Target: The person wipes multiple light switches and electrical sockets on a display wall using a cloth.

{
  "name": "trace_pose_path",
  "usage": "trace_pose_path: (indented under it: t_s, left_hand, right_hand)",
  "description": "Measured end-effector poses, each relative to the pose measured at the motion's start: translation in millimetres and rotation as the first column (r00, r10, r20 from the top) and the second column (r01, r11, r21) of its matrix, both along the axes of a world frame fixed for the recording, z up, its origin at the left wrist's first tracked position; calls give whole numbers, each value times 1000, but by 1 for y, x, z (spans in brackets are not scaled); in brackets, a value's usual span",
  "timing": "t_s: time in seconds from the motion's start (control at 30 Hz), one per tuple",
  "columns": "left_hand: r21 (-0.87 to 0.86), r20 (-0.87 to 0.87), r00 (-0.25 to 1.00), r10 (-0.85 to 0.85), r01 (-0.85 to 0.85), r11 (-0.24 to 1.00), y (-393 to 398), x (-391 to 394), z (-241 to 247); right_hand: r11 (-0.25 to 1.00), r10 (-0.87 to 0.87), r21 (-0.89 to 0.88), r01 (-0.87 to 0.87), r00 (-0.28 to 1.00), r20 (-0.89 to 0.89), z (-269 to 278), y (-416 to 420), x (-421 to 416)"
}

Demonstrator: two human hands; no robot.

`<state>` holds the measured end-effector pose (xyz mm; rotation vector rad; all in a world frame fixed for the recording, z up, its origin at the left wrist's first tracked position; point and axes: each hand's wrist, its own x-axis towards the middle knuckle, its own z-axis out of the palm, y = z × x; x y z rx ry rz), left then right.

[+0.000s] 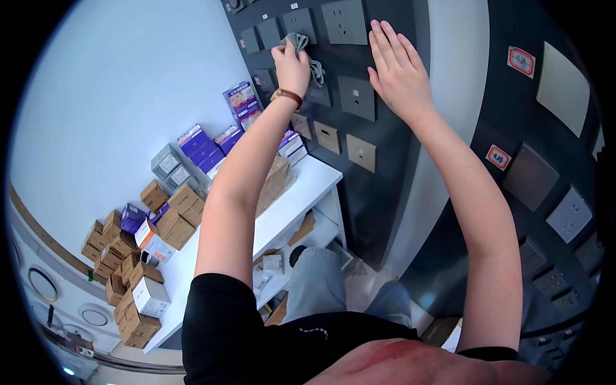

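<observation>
My left hand (292,70) grips a grey-green cloth (299,42), bunched at the fingertips with a fold hanging below. The cloth lies against the lower edge of a grey wall socket plate (301,21) on a dark display panel (337,62). My right hand (402,72) is spread flat, palm towards the panel, just right of a larger socket plate (344,21); it holds nothing. Below the hands are a grey plate with two small inserts (356,98) and two beige plates (327,136). My left hand and the cloth hide part of the panel.
A white shelf counter (308,187) to the left carries brown cartons (175,228), purple boxes (192,137) and a white box (150,296). A pale upright post (447,96) separates this panel from another dark panel with switch plates (529,178) on the right.
</observation>
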<state>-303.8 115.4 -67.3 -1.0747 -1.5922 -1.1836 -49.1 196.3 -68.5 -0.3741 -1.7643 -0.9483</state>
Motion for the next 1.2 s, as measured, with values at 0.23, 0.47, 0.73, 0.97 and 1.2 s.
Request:
trace_pose_path:
  t_s: [0.23, 0.47, 0.73, 0.97, 1.2]
  left_hand:
    - [-211, -238, 971, -3, -49, 976, -29, 16, -60]
    - [-286, -132, 988, -85, 44, 957, -40, 17, -98]
    - [7, 181, 979, 91, -94, 996, -51, -66, -122]
    - [30, 380, 921, 89, -108, 994, -18, -107, -77]
    - [29, 281, 957, 69, -81, 996, -7, -60, -140]
  right_hand:
    - [993, 114, -23, -114, 993, 0, 0, -3, 1]
    - [986, 166, -32, -165, 985, 39, 2, -5, 3]
    - [1000, 0, 10, 0, 1000, 7, -1, -2, -3]
    - [1000, -4, 17, 3, 1000, 10, 0, -5, -4]
    - [999, -15, 34, 15, 1000, -13, -1, -2, -2]
